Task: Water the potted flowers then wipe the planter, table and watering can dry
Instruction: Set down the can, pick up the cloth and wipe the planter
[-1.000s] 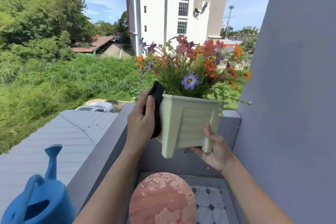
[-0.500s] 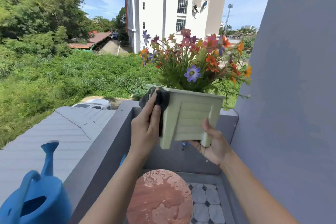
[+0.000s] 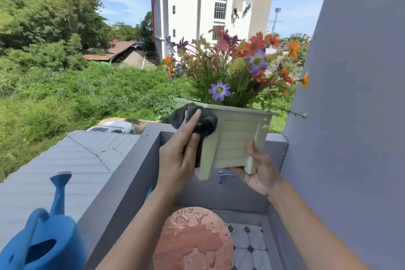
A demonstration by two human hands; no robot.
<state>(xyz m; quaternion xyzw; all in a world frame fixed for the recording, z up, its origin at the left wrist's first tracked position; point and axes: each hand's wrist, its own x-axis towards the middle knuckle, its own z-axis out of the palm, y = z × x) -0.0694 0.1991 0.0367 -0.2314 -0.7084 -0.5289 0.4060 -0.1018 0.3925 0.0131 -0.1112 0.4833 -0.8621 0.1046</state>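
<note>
Sunlit balcony scenery is filling the view: green trees and grass far below on the left, a tall white building rising in the middle, a grey wall closing off the right. At the lower left, a blue plastic watering can [image 3: 43,245] is sitting by the grey balcony ledge [image 3: 122,182], its spout pointing up. Near the bottom centre, a round reddish tabletop [image 3: 192,241] is glistening with water droplets, not yet wiped.

Above it, well clear of the tabletop, a person is holding a pale green square plastic planter [image 3: 234,138] in the air, filled with orange, red and purple flowers [image 3: 234,68]. The left hand [image 3: 179,158] is pressing a dark crumpled cloth [image 3: 195,119] against the planter's upper left corner, fingers closed around the cloth, apparently drying that face. The right hand [image 3: 258,173] is cupping the planter from beneath at its lower right leg, palm up, bearing the weight.

The planter is standing upright between the two hands, its legs pointing down. The unwiped front panel is lying to the right of the cloth, so the left hand, being nearer, would likely sweep rightward across it.
</note>
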